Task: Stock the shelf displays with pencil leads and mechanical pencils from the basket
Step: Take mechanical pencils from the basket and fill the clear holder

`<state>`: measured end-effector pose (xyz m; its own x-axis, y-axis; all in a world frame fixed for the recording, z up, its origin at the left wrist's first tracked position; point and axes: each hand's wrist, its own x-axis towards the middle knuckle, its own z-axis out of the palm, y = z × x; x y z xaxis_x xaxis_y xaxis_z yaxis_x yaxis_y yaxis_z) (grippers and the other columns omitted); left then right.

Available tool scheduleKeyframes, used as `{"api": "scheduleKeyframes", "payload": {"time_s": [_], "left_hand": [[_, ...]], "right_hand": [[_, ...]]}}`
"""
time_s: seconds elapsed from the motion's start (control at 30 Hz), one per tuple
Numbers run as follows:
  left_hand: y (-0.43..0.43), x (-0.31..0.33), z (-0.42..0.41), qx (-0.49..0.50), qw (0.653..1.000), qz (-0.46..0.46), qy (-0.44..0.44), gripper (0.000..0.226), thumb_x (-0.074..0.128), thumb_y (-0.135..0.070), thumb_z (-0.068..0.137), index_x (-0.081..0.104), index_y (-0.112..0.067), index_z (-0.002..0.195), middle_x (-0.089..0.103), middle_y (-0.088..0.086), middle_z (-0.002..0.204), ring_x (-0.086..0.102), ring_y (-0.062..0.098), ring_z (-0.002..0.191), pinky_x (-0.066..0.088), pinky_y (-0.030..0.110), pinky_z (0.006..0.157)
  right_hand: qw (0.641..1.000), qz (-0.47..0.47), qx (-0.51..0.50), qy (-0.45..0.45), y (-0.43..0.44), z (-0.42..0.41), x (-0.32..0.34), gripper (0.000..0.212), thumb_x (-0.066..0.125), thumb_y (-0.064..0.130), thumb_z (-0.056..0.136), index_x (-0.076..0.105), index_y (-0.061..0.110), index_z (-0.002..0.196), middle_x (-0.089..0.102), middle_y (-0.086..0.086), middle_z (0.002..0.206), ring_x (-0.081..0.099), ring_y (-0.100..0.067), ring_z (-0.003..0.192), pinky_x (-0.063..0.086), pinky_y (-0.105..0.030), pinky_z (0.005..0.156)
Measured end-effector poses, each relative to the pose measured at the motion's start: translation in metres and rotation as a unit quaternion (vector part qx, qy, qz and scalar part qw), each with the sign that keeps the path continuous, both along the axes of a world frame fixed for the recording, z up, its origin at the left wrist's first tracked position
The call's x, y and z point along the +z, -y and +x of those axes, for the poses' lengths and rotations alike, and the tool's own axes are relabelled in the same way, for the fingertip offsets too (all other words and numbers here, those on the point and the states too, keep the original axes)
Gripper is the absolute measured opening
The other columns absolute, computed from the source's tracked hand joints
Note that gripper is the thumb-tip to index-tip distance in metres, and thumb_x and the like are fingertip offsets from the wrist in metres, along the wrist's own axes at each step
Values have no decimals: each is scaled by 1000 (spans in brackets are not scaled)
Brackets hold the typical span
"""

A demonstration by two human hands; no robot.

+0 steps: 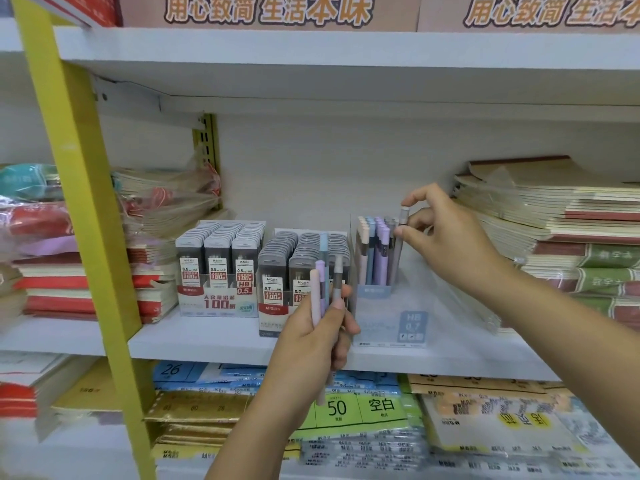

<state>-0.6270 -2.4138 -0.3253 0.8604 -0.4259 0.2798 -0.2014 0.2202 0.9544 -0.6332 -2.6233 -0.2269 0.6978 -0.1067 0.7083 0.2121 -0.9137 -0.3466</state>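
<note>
Grey pencil (pixel 401 237): pinched upright by right hand (pixel 446 237), lowering into clear display box (pixel 388 327) beside standing pastel pencils (pixel 375 251).
Spare pencils (pixel 322 292): left hand (pixel 311 344) grips them as a bundle, ready to feed.
Lead boxes (pixel 221 268): full, on the shelf (pixel 207 337).

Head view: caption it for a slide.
Right hand slots a grey pencil into the clear display; left hand holds spares.

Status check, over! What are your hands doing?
Right hand lowering grey pencil into clear display box. Left hand gripping spare pencils. Nothing blocking.
</note>
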Motion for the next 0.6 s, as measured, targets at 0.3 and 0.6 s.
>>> {"api": "scheduleKeyframes", "payload": {"time_s": [0.3,0.6], "left_hand": [[-2,3,-4,-36,999,-21,-3,29,47,-25,105,65,-10,120,67,-7,65,53,7,53,46,19,52],[4,5,-11,-85,996,-34,7,22,53,-34,100,72,-23,106,76,6,89,63,12,64,52,24,58]], "right_hand": [[992,-98,-75,-14,-6,-6,-4,17,66,25,90,62,23,106,56,7,102,38,-12,103,28,-23,79],[949,237,179,-105,-65,-48,-22,24,68,18,87,67,23,110,74,0,82,70,-9,77,50,-18,79]]}}
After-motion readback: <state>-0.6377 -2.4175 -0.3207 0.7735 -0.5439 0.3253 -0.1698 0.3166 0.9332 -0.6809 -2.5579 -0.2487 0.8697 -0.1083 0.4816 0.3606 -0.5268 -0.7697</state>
